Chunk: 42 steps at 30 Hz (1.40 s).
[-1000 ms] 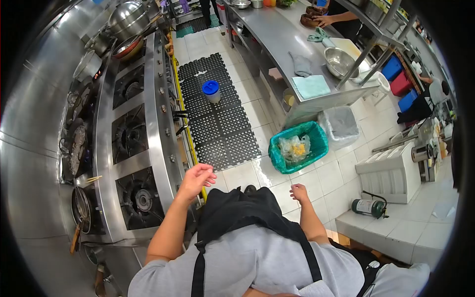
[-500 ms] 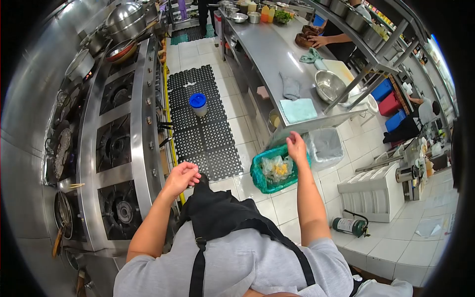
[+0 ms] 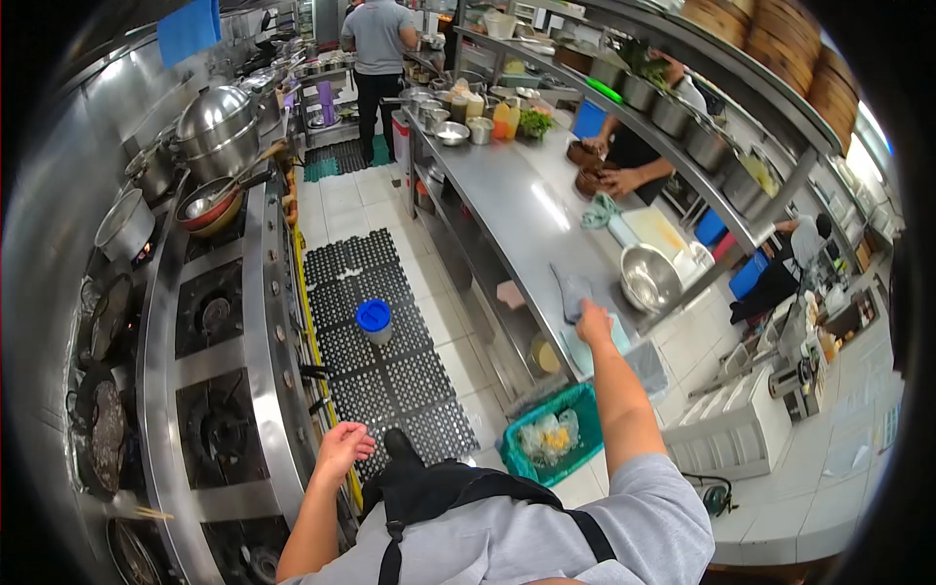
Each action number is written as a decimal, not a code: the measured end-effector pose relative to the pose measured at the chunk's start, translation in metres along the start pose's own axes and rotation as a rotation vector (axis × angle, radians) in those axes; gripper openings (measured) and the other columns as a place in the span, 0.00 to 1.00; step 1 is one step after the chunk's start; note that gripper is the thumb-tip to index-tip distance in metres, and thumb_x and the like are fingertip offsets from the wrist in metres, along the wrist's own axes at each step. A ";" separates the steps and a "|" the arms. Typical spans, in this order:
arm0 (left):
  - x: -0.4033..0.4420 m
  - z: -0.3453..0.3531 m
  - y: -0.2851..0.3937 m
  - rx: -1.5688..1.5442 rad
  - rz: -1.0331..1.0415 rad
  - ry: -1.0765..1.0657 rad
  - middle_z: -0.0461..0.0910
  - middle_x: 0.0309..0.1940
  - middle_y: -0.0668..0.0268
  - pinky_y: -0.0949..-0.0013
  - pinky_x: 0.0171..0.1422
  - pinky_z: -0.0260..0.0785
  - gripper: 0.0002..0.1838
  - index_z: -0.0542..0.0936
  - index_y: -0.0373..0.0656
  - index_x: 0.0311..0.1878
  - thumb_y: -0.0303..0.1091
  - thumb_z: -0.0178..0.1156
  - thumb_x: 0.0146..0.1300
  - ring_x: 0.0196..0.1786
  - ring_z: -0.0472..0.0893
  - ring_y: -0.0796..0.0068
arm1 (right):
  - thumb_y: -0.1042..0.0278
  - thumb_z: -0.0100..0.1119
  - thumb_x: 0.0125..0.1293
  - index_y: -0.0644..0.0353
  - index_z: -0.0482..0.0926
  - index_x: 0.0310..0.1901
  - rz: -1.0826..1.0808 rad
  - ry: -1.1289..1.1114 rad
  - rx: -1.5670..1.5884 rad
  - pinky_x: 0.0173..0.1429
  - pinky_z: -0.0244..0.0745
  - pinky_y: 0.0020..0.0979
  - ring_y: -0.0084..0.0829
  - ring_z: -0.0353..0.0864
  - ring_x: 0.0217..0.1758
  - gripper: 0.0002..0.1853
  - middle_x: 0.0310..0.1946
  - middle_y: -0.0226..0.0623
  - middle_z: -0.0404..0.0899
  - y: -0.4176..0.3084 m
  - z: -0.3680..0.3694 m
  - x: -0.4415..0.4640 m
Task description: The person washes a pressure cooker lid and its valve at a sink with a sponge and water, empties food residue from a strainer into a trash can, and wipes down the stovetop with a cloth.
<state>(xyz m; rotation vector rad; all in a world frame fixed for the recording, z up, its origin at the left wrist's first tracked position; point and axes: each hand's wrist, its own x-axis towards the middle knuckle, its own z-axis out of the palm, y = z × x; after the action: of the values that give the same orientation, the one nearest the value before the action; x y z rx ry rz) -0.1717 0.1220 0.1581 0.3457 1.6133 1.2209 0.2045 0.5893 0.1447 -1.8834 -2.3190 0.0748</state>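
Observation:
My right hand (image 3: 593, 322) is over the near end of the steel worktable (image 3: 492, 180), its fingers closed on the lower end of a grey cloth (image 3: 573, 292). A light teal towel (image 3: 616, 336) lies beside and partly under that hand. My left hand (image 3: 345, 450) hangs empty over the floor on the stove side, its fingers loosely curled and apart. Below my right arm stands a green-lined bin (image 3: 553, 476) with plastic waste in it. A steel bowl (image 3: 651, 277) rests at the table's near right corner.
A gas stove (image 3: 215, 314) with pots runs along the left. A blue-lidded container (image 3: 373, 320) stands on the black rubber mat (image 3: 356, 268). Across the table, another person's hands (image 3: 620, 181) hold brown bowls. A further person (image 3: 378, 49) stands at the back. A shelf overhangs the right side.
My right hand has moved forward from above the bin to the grey cloth and closed on it. My left hand stays empty. The view has tilted up, and my body has moved forward.

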 end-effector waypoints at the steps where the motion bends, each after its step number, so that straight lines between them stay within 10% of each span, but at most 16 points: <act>1: 0.014 -0.009 0.012 -0.009 0.003 0.003 0.83 0.36 0.58 0.72 0.36 0.74 0.14 0.75 0.37 0.49 0.38 0.58 0.70 0.34 0.83 0.72 | 0.71 0.55 0.56 0.51 0.76 0.58 -0.009 0.004 -0.004 0.63 0.66 0.50 0.50 0.72 0.61 0.25 0.53 0.45 0.80 -0.003 0.001 0.013; 6: 0.087 -0.061 0.065 0.043 0.086 0.041 0.83 0.35 0.60 0.73 0.37 0.74 0.13 0.75 0.39 0.48 0.38 0.59 0.69 0.34 0.82 0.74 | 0.57 0.62 0.60 0.57 0.82 0.41 -0.027 0.064 0.049 0.51 0.73 0.45 0.44 0.82 0.42 0.14 0.37 0.43 0.84 -0.053 0.025 0.061; 11: 0.151 -0.051 0.110 0.205 0.224 -0.002 0.84 0.36 0.63 0.73 0.41 0.73 0.16 0.75 0.38 0.52 0.36 0.64 0.65 0.36 0.82 0.75 | 0.44 0.63 0.63 0.63 0.80 0.25 -0.343 -0.195 0.633 0.32 0.71 0.38 0.33 0.77 0.25 0.25 0.21 0.44 0.79 -0.200 -0.002 0.044; 17: 0.182 0.025 0.180 0.818 0.716 0.020 0.64 0.69 0.49 0.53 0.75 0.55 0.56 0.58 0.43 0.74 0.46 0.78 0.43 0.72 0.63 0.51 | 0.53 0.67 0.62 0.61 0.82 0.33 -0.947 -0.875 0.725 0.33 0.70 0.32 0.23 0.73 0.27 0.17 0.22 0.34 0.77 -0.350 0.002 0.034; 19: 0.207 0.018 0.175 0.944 0.742 -0.015 0.69 0.66 0.56 0.51 0.72 0.55 0.44 0.69 0.44 0.67 0.48 0.75 0.46 0.70 0.65 0.51 | 0.57 0.68 0.61 0.60 0.83 0.36 -1.144 -1.045 0.767 0.35 0.71 0.30 0.21 0.74 0.29 0.14 0.24 0.34 0.79 -0.385 0.005 0.049; 21: 0.225 0.007 0.170 0.842 0.652 -0.014 0.82 0.37 0.54 0.54 0.49 0.71 0.16 0.81 0.43 0.44 0.42 0.68 0.57 0.43 0.81 0.51 | 0.63 0.69 0.60 0.59 0.84 0.40 -1.270 -1.043 0.856 0.35 0.74 0.27 0.18 0.76 0.30 0.10 0.26 0.32 0.81 -0.415 -0.006 0.068; 25: 0.194 -0.003 0.184 0.531 0.542 0.315 0.81 0.34 0.52 0.52 0.41 0.70 0.11 0.80 0.43 0.42 0.39 0.61 0.63 0.38 0.81 0.48 | 0.72 0.68 0.60 0.63 0.83 0.38 -1.408 -0.987 0.776 0.39 0.73 0.24 0.20 0.77 0.34 0.07 0.32 0.31 0.81 -0.472 -0.002 0.108; 29: 0.169 0.008 0.186 0.571 0.344 0.812 0.82 0.34 0.54 0.49 0.40 0.71 0.12 0.80 0.48 0.45 0.40 0.62 0.61 0.36 0.81 0.46 | 0.63 0.57 0.72 0.59 0.74 0.59 -1.031 -1.129 1.045 0.42 0.74 0.25 0.23 0.78 0.39 0.17 0.40 0.32 0.81 -0.516 0.087 0.105; 31: 0.160 0.025 0.182 0.616 0.337 0.918 0.83 0.36 0.54 0.50 0.43 0.74 0.21 0.76 0.49 0.56 0.41 0.63 0.60 0.38 0.82 0.47 | 0.42 0.46 0.74 0.55 0.68 0.65 -0.628 -1.838 0.835 0.46 0.79 0.34 0.30 0.80 0.43 0.28 0.49 0.37 0.78 -0.520 0.074 0.077; 34: 0.135 0.052 0.154 0.589 0.556 1.006 0.83 0.45 0.53 0.57 0.52 0.76 0.31 0.70 0.37 0.65 0.39 0.65 0.61 0.47 0.82 0.50 | 0.42 0.50 0.70 0.57 0.67 0.66 -0.129 -2.448 0.867 0.71 0.65 0.44 0.38 0.70 0.67 0.31 0.62 0.41 0.72 -0.528 0.071 0.006; 35: 0.120 0.054 0.141 0.579 0.541 1.045 0.83 0.45 0.53 0.57 0.52 0.76 0.31 0.70 0.37 0.65 0.39 0.65 0.61 0.47 0.82 0.50 | 0.41 0.48 0.70 0.56 0.66 0.66 -0.602 -2.358 0.876 0.71 0.64 0.44 0.38 0.70 0.67 0.32 0.64 0.41 0.71 -0.539 0.073 -0.016; 38: 0.061 0.059 0.093 -0.176 0.364 1.167 0.84 0.43 0.58 0.67 0.53 0.76 0.24 0.75 0.38 0.61 0.36 0.65 0.64 0.45 0.83 0.68 | 0.36 0.40 0.70 0.54 0.63 0.70 -1.113 -2.426 0.669 0.69 0.64 0.52 0.53 0.68 0.68 0.36 0.69 0.46 0.64 -0.577 0.047 -0.080; 40: 0.011 0.061 0.054 -0.320 0.202 1.429 0.84 0.39 0.61 0.70 0.49 0.76 0.20 0.77 0.37 0.56 0.36 0.65 0.64 0.41 0.82 0.75 | 0.35 0.39 0.69 0.51 0.62 0.71 -0.132 -2.871 0.595 0.69 0.62 0.58 0.61 0.65 0.68 0.37 0.72 0.46 0.61 -0.602 0.035 -0.113; 42: -0.034 0.050 0.009 -0.349 0.065 1.624 0.84 0.37 0.61 0.71 0.44 0.76 0.17 0.79 0.36 0.52 0.36 0.65 0.64 0.37 0.81 0.77 | 0.35 0.40 0.69 0.51 0.62 0.72 -0.164 -2.910 0.656 0.69 0.62 0.60 0.61 0.64 0.69 0.37 0.72 0.46 0.62 -0.622 0.015 -0.138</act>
<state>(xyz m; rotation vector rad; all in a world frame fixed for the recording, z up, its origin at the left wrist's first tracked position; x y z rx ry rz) -0.1183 0.1280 0.1868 -1.1347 2.5499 1.9404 -0.3728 0.3256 0.2020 -0.0808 0.3765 -1.7976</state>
